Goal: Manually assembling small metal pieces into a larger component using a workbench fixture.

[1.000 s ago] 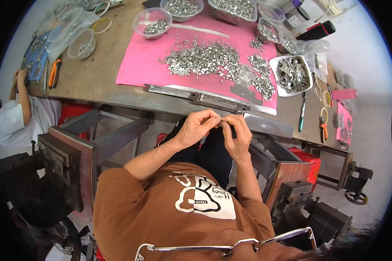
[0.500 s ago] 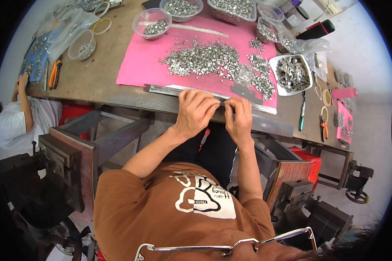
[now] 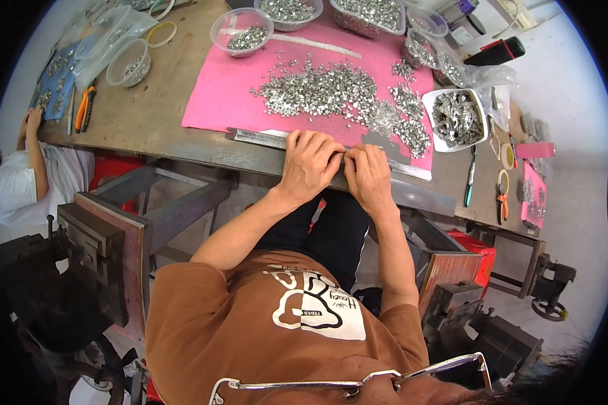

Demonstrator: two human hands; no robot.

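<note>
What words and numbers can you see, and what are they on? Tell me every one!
Brown shirt: dark lettering on its white print; I won't copy out the words.
Long metal strip by the hands: fine marks, too small to read.
Black-and-red case: any writing is too small to read.
I can't make out any other writing.

A scuffed wooden workbench [image 3: 145,111] here, pink mat [image 3: 209,104] on top, orange-handled pliers [image 3: 84,110] left of the mat, white bowl [image 3: 447,146] by its right edge.
</note>
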